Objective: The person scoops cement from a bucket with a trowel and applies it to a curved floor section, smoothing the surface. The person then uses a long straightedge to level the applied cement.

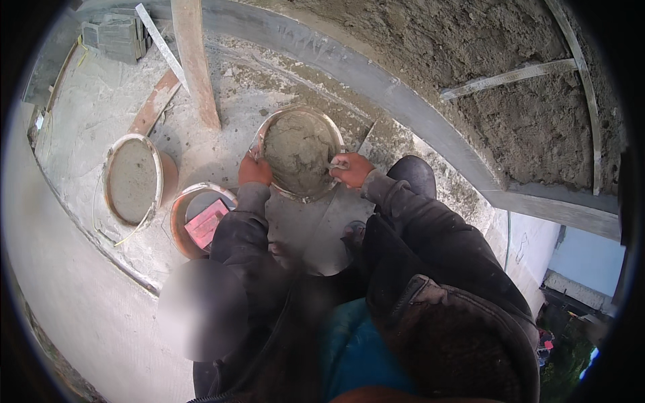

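A bucket (270,121) of thick grey mortar (299,149) stands upright on the floor in front of me. My left hand (255,170) is closed at the bucket's left edge, its fingers curled at the rim. At the opposite edge, my right hand (352,169) is closed with thumb and fingers pinched around a small greyish piece. Whether that piece belongs to the bucket's handle or to a tool cannot be made out. Left of my left forearm, a smaller orange bucket (179,218) holds a red flat float (205,224).
Farther left stands a bucket (160,178) of grey liquid with a thin wire handle. A wooden post (191,64) rises beyond, near a board (154,104) and stacked grey tiles (113,39). At right, a low wall (430,127) borders rough mortar (537,124) with pale strips. My knee (412,176) is beside my right forearm.
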A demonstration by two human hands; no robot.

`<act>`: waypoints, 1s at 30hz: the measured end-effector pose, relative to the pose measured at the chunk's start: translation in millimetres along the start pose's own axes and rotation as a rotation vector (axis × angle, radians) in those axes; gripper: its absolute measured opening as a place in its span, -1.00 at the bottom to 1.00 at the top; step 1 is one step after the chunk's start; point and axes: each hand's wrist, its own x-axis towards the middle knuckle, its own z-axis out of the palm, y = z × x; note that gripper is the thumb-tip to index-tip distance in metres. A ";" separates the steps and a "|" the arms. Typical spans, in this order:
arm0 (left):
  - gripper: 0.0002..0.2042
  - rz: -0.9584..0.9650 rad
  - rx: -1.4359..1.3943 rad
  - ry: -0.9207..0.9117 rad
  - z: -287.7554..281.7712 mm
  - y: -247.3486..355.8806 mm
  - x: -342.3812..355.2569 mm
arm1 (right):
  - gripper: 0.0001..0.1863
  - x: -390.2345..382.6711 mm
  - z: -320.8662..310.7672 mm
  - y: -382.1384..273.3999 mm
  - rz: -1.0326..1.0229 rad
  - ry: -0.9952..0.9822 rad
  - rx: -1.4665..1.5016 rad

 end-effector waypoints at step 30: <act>-0.61 -0.163 0.112 0.052 -19.9 22.5 -7.7 | -0.57 -29.4 -25.8 9.4 0.006 0.165 -0.671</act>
